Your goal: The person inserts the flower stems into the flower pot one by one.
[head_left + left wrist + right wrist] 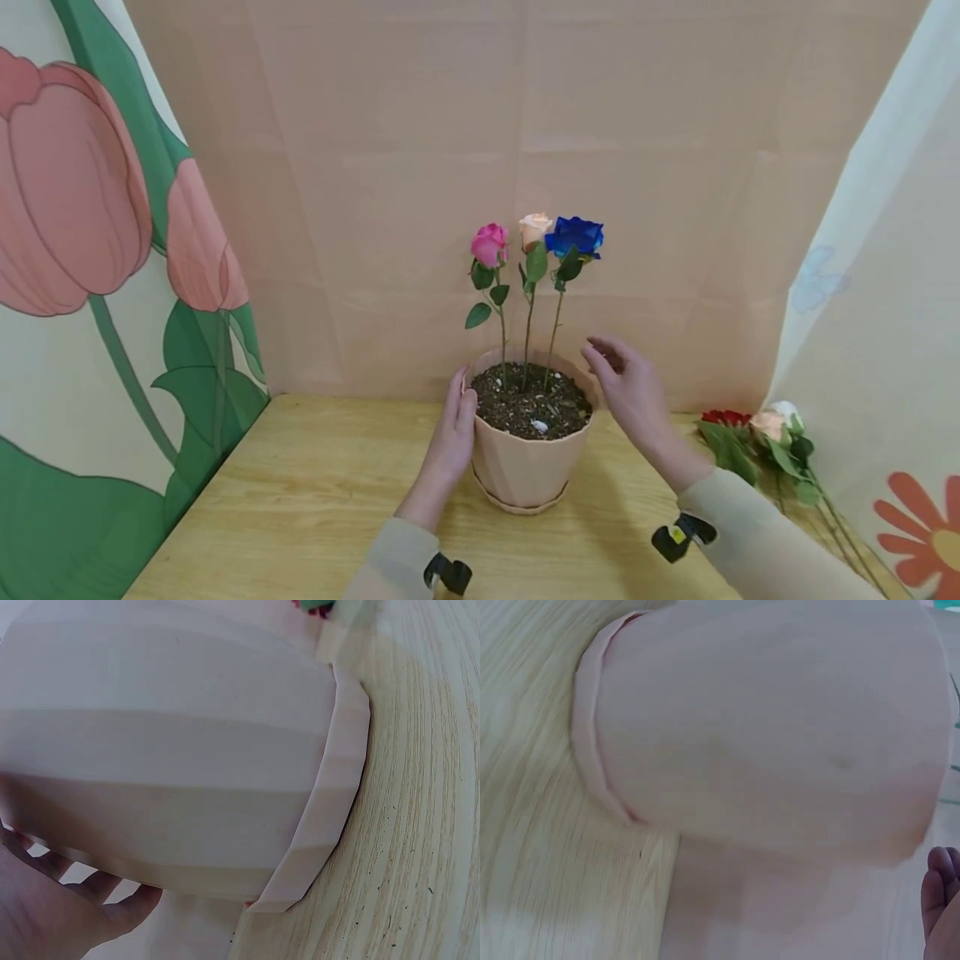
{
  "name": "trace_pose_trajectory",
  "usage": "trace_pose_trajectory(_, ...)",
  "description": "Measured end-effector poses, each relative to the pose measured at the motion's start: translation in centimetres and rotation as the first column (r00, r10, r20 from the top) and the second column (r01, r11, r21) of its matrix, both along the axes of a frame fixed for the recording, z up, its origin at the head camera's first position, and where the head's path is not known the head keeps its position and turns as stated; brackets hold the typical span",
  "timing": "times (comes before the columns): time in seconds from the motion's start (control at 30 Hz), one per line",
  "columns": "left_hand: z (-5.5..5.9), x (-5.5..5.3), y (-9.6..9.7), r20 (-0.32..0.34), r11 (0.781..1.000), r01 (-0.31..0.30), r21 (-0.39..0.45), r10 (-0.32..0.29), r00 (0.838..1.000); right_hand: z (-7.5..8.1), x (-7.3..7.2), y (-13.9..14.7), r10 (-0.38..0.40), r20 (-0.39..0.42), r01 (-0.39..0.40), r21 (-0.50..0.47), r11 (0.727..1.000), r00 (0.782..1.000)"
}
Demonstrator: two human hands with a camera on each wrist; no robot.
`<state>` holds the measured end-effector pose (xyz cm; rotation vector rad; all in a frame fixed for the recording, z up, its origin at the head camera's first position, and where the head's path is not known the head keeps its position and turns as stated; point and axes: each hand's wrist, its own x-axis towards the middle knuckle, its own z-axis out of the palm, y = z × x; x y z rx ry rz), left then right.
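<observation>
A pale pink ribbed flower pot (525,467) on a matching saucer (525,507) holds dark soil (517,408). Upright in it stand a pink rose (490,244), a cream rose (535,227) and a blue rose (576,237). My left hand (452,433) rests against the pot's left side near the rim. The left wrist view shows its spread fingers (135,904) along the pot's wall. To the right of the rim, my right hand (630,392) hovers with loosely bent fingers and nothing in them. The right wrist view catches only some fingertips (943,874) beside the pot.
More cut roses lie at the table's right: a red one (725,417), a peach one (769,425) and a white one (787,412), their long stems towards the front. The wooden table (300,500) meets a pink backdrop (375,208) behind. Printed flower panels flank both sides.
</observation>
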<state>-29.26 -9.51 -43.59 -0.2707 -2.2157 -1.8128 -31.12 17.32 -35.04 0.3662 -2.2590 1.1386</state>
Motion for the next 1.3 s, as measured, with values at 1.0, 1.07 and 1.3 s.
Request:
trace_pose_trajectory(1.0,-0.1,-0.3,-0.2,-0.048,0.999,0.039,0.005,-0.039,0.998,-0.2,6.9,13.3,-0.184,-0.032,0.184,0.347,0.920,0.982)
trace_pose_trajectory(1.07,-0.1,-0.3,-0.2,-0.038,0.999,0.040,0.008,-0.040,0.998,-0.5,7.2,14.3,-0.193,-0.021,0.188,0.351,0.917,0.981)
trace_pose_trajectory(1.3,0.0,-0.2,-0.1,-0.032,0.998,0.052,0.024,-0.052,0.998,-1.4,8.6,17.9,-0.248,0.091,0.195,0.392,0.899,0.964)
